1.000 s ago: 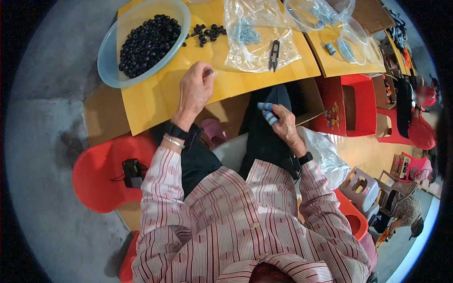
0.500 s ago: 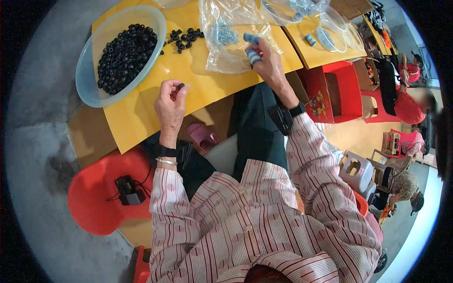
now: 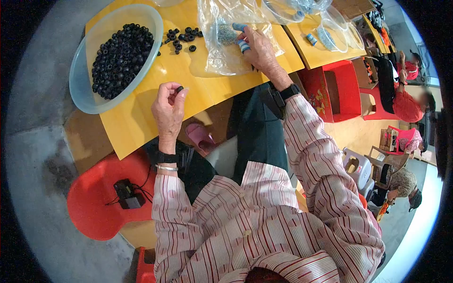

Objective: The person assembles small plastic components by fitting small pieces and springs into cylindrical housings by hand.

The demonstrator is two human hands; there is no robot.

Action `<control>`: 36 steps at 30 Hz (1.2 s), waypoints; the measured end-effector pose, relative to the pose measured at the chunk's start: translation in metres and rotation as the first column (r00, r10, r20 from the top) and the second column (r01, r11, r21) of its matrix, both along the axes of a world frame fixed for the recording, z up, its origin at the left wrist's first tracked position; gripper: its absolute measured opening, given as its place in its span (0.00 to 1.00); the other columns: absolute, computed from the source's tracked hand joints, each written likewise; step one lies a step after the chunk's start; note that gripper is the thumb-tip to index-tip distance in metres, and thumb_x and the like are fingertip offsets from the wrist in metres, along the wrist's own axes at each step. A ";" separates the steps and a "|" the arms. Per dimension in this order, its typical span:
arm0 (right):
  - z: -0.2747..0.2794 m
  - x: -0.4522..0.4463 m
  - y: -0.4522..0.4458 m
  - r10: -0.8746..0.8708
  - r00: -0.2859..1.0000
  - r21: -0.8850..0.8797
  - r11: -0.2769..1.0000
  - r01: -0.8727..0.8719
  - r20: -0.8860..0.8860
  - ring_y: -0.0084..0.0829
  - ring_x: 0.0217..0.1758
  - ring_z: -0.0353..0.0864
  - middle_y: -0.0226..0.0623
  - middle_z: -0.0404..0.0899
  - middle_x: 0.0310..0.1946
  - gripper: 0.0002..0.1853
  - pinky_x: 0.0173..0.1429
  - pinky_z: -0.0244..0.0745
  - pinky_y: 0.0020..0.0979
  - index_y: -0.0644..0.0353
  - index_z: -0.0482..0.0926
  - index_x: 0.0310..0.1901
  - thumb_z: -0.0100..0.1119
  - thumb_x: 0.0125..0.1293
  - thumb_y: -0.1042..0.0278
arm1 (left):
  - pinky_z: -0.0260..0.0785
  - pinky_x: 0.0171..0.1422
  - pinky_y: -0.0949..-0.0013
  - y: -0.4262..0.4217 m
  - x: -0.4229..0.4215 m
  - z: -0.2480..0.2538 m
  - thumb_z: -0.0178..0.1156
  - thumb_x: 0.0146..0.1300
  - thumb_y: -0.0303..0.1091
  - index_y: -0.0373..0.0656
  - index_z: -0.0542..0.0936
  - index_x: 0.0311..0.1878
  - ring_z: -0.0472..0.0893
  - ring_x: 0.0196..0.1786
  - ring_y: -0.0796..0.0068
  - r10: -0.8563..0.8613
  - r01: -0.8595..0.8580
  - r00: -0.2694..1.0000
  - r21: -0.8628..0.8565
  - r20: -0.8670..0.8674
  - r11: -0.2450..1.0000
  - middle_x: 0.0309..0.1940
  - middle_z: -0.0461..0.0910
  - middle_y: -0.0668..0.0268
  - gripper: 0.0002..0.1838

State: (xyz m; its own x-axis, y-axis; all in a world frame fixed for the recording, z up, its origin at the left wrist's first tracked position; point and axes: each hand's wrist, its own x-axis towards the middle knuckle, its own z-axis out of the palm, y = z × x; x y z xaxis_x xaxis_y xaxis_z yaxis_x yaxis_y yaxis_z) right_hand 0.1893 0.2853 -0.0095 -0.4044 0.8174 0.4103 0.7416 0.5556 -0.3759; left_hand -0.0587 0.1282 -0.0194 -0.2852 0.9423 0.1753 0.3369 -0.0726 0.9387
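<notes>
My left hand point(image 3: 168, 111) is closed over the near edge of the yellow table, with a small black ring-shaped part point(image 3: 179, 88) pinched between thumb and fingers. My right hand point(image 3: 261, 49) reaches over a clear plastic bag point(image 3: 217, 63) lying on the table. Blue and white tape wraps two of its fingers, which are spread apart with nothing visible between them. Inside the bag, right beside those fingertips, lies a heap of small silvery metal pieces point(image 3: 225, 34). Several loose black parts point(image 3: 188, 37) are scattered left of the bag.
A translucent oval basin point(image 3: 78, 78) with many black parts stands at the table's left end. Clear tubs point(image 3: 337, 28) and a blue-white tape roll point(image 3: 311, 39) sit to the right. A red box point(image 3: 347, 89) stands beside the table, a red stool point(image 3: 94, 203) at lower left. Other people sit farther right.
My right hand has shifted left and its taped fingers now hover over the metal pieces in the bag. My left hand keeps the black part, nearly still.
</notes>
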 end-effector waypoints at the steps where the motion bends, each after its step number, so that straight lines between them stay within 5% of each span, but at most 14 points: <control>1: 0.001 0.000 0.000 0.019 0.999 0.007 1.000 -0.020 0.036 0.48 0.44 0.76 0.41 0.81 0.37 0.14 0.47 0.72 0.44 0.62 0.70 0.41 0.55 0.50 0.79 | 0.65 0.34 0.79 0.000 0.000 0.001 0.64 0.60 0.30 0.38 0.76 0.40 0.71 0.28 0.86 0.002 -0.002 1.000 -0.005 -0.008 1.000 0.26 0.76 0.72 0.09; 7: 0.010 0.006 -0.022 -0.008 1.000 -0.146 0.989 0.003 -0.030 0.43 0.40 0.80 0.41 0.81 0.36 0.13 0.43 0.76 0.37 0.64 0.73 0.45 0.56 0.57 0.75 | 0.66 0.34 0.79 0.000 0.001 0.000 0.63 0.60 0.30 0.38 0.76 0.40 0.71 0.28 0.86 0.006 -0.007 1.000 -0.019 -0.027 1.000 0.27 0.76 0.72 0.09; 13: 0.042 0.002 -0.037 -0.115 0.952 -0.384 0.923 -0.003 -0.284 0.32 0.37 0.81 0.39 0.81 0.37 0.19 0.43 0.76 0.32 0.58 0.73 0.57 0.56 0.63 0.70 | 0.67 0.36 0.79 -0.001 0.002 0.005 0.63 0.61 0.30 0.38 0.76 0.40 0.71 0.29 0.85 -0.001 0.000 1.000 -0.024 -0.023 1.000 0.28 0.76 0.72 0.08; 16: 0.042 0.002 -0.035 -0.046 0.900 -0.283 0.955 -0.087 -0.433 0.34 0.22 0.82 0.42 0.81 0.31 0.16 0.25 0.75 0.34 0.58 0.74 0.52 0.52 0.61 0.74 | 0.67 0.36 0.79 -0.001 0.001 0.004 0.63 0.61 0.30 0.38 0.76 0.40 0.72 0.29 0.85 0.002 -0.003 1.000 -0.030 -0.030 1.000 0.27 0.76 0.72 0.09; 22: 0.022 0.020 -0.028 -0.048 0.992 -0.227 0.974 0.020 -0.117 0.42 0.34 0.83 0.46 0.82 0.34 0.16 0.38 0.77 0.38 0.59 0.74 0.52 0.54 0.62 0.73 | 0.68 0.35 0.76 -0.001 0.001 0.004 0.64 0.60 0.31 0.38 0.76 0.39 0.73 0.28 0.82 0.003 -0.004 0.999 -0.028 -0.038 1.000 0.27 0.77 0.69 0.09; 25: 0.021 0.022 -0.026 -0.072 0.975 -0.231 0.973 0.023 -0.208 0.46 0.40 0.82 0.46 0.82 0.35 0.17 0.43 0.77 0.40 0.58 0.74 0.52 0.55 0.61 0.73 | 0.70 0.34 0.74 0.000 0.003 0.007 0.65 0.59 0.32 0.38 0.76 0.38 0.75 0.27 0.79 0.013 -0.014 0.999 -0.023 -0.046 1.000 0.26 0.78 0.67 0.10; 28: 0.020 0.019 -0.018 -0.080 0.990 -0.217 0.975 0.053 -0.116 0.37 0.42 0.83 0.40 0.82 0.40 0.18 0.47 0.78 0.33 0.59 0.72 0.56 0.56 0.63 0.73 | 0.70 0.34 0.74 0.000 0.002 0.007 0.65 0.59 0.32 0.38 0.76 0.38 0.75 0.27 0.79 0.013 -0.014 0.999 -0.015 -0.051 1.000 0.26 0.78 0.67 0.10; 36: 0.009 0.011 -0.004 0.097 0.995 -0.116 0.989 -0.097 -0.005 0.39 0.43 0.80 0.39 0.81 0.43 0.16 0.47 0.78 0.34 0.60 0.73 0.50 0.54 0.58 0.78 | 0.69 0.34 0.74 0.000 0.002 0.006 0.65 0.59 0.32 0.37 0.76 0.38 0.74 0.27 0.79 0.012 -0.013 0.999 -0.024 -0.037 1.000 0.25 0.77 0.67 0.10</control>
State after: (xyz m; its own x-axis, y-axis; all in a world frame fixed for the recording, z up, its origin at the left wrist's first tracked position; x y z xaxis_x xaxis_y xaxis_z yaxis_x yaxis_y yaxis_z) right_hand 0.2005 0.2814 -0.0002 -0.4841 0.8164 0.3149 0.6866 0.5775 -0.4416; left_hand -0.0569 0.1280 -0.0131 -0.2905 0.9430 0.1625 0.3716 -0.0453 0.9273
